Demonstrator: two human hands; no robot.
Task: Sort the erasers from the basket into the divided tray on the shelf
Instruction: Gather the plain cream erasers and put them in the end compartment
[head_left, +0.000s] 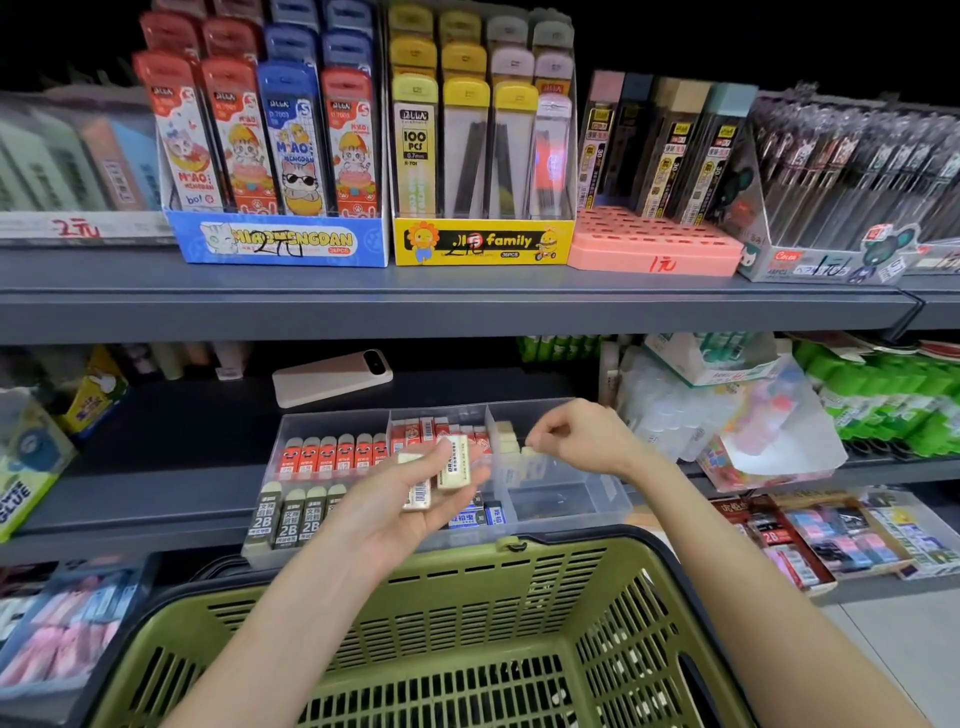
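Note:
A clear divided tray (608, 499) sits on the middle shelf, holding rows of red, dark 2B and blue erasers. My left hand (410, 504) is palm up in front of the tray and holds two cream erasers (453, 463) under its thumb. My right hand (582, 436) hovers over the tray's right compartment and pinches a small cream eraser (531, 451) just above a row of cream erasers (511, 447) standing there. The green basket (447, 597) lies below both arms, close to me; its contents are hard to make out through the mesh.
A pink phone (332, 379) lies on the shelf behind the tray. Pencil-lead display boxes (483, 244) fill the upper shelf. Glue bottles (883, 405) and a plastic bag (769, 431) crowd the right. Packaged erasers (831, 540) lie on the lower right shelf.

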